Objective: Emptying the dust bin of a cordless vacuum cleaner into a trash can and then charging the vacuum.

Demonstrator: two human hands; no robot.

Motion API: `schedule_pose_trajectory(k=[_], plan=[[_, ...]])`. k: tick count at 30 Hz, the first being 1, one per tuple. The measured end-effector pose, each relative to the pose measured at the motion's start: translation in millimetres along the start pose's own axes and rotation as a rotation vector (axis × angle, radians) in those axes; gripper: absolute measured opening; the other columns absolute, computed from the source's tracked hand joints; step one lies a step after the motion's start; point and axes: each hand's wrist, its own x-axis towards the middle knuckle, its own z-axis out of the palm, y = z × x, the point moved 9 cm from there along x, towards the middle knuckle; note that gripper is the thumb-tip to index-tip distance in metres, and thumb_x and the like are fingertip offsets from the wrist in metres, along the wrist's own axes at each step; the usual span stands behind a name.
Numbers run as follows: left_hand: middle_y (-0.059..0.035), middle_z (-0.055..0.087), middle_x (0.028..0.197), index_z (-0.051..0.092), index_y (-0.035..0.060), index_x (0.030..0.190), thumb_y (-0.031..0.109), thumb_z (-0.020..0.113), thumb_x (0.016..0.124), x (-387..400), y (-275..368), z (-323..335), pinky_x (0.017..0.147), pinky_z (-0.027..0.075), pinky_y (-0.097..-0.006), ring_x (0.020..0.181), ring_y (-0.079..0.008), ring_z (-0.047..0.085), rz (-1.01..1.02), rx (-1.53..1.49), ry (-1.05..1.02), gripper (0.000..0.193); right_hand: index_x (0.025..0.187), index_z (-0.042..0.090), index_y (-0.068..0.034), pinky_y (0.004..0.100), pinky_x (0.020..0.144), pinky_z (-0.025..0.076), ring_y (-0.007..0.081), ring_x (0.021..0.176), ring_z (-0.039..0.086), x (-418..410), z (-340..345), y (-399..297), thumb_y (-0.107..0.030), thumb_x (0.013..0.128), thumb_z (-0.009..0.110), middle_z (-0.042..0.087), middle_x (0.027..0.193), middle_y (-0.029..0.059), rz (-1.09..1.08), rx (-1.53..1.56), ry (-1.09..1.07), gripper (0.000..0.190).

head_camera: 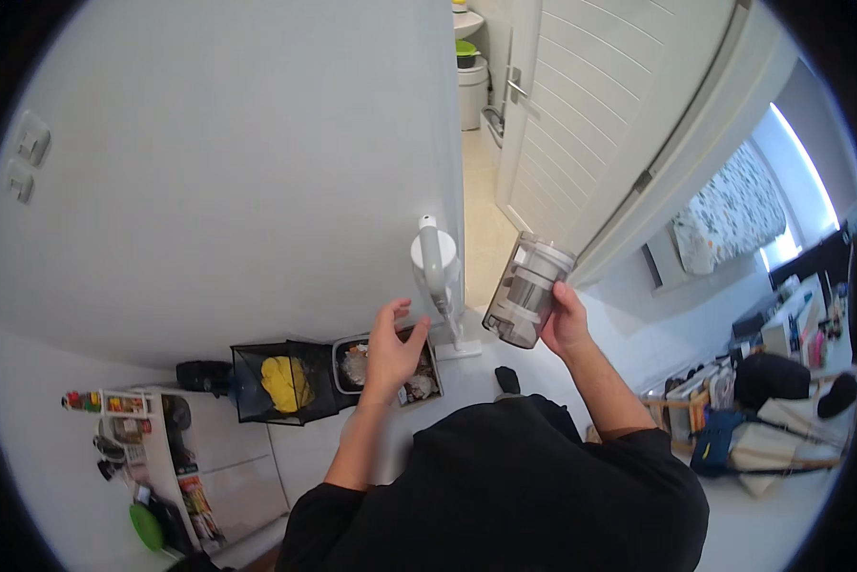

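My right hand [565, 322] grips a clear, smoke-tinted vacuum dust bin [530, 289] by its right side. The bin is tilted, and a filter cylinder shows through its wall. My left hand [396, 350] is empty, its fingers apart and curved, held above two waste bins. Below it, a waste bin [348, 366] with a dark rim holds crumpled plastic. Beside that, a box [428, 390] of rubbish is partly hidden by the hand. A white and grey stick vacuum cleaner [434, 261] stands upright against the wall corner, its floor head [458, 350] on the floor.
A black mesh hamper [249, 411] with a yellow cloth [286, 384] stands left of the bins, near a white cabinet [235, 493]. Ahead right, a white door [585, 107] stands ajar. Bags [757, 447] and a cluttered shelf [700, 393] line the right side.
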Motion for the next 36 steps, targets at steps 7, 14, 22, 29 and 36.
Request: schedule_pose_trajectory(k=[7,14,22,29,36], plan=[[-0.0193,0.061,0.123,0.050,-0.0030,0.132,0.032,0.071,0.089,50,43,27,0.093,0.048,-0.0393,0.114,-0.0278,0.060,-0.093,0.008,0.268,0.059,0.146,0.036,-0.001,0.0479,0.108,0.043,0.0319,0.125,0.056,51,-30,-26,-0.041,0.089,0.064,0.055,0.137,0.0191,0.203,0.274,-0.254,0.074],[-0.0234,0.069,0.099,0.050,-0.0044,0.129,0.031,0.069,0.087,91,72,50,0.082,0.052,-0.0426,0.092,-0.0386,0.068,-0.168,0.387,0.288,0.058,0.143,0.039,-0.003,0.0413,0.108,0.041,0.0230,0.124,0.054,77,-93,-6,-0.032,0.088,0.076,0.055,0.135,0.0111,0.339,0.122,-0.162,0.072],[-0.0071,0.063,0.082,0.058,-0.0002,0.109,0.019,0.068,0.091,53,24,35,0.058,0.044,-0.0292,0.066,-0.0147,0.057,-0.218,0.108,0.348,0.028,0.146,0.035,-0.004,0.0390,0.111,0.036,0.0223,0.131,0.047,112,-108,31,-0.020,0.072,0.089,0.050,0.139,0.0103,0.227,-0.403,-0.289,0.093],[0.0037,0.057,0.072,0.065,0.0023,0.107,0.019,0.075,0.090,-15,18,12,0.049,0.036,-0.0195,0.056,-0.0026,0.046,-0.230,0.073,0.330,0.026,0.150,0.025,-0.006,0.0376,0.114,0.035,0.0210,0.133,0.045,107,-129,117,-0.011,0.070,0.089,0.045,0.142,0.0089,0.368,-0.433,-0.463,0.103],[-0.0025,0.068,0.099,0.067,-0.0014,0.114,0.011,0.078,0.085,-63,1,-13,0.081,0.049,-0.0264,0.090,-0.0097,0.060,-0.359,0.012,0.334,0.033,0.148,0.027,-0.004,0.0371,0.113,0.033,0.0214,0.135,0.042,94,-98,181,-0.009,0.069,0.088,0.048,0.140,0.0108,0.609,-0.371,-0.586,0.099]])
